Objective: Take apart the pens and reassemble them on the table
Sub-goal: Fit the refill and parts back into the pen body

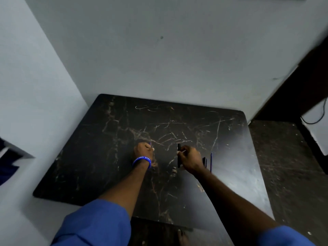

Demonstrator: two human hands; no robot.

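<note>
I see both hands out over the dark worktop (pixel 110 157), and I judge this to be mid-disassembly or early reassembly; I cannot say which from this one look. My left hand (pixel 143 150) is clenched into a fist, with a thin blue tip poking out above the knuckles, most likely a refill, though it is too small to be sure. A blue wristband (pixel 142 161) sits on that wrist. My right hand (pixel 190 159) is curled around a small pale part pinched at the fingers (pixel 181 152), right beside a black barrel (pixel 179 155) that runs front to back; I cannot tell whether the hand holds the barrel or it just lies under the hand. Just right of that hand, on the worktop, lie a short black piece (pixel 204 161) and a thin blue refill (pixel 211 162), side by side and not touching. The next move, as I read it, calls for bringing the two hands together and lining up a slender part with the barrel's mouth, which needs a steady, straight push. The worktop is black, marble-patterned, much scratched, with rounded corners, pushed into a corner of pale walls (pixel 159 59). A dark floor (pixel 292 166) shows to the right, a black cable (pixel 317 118) hangs near the far right, and blue sleeves (pixel 99 226) cover both upper arms.
</note>
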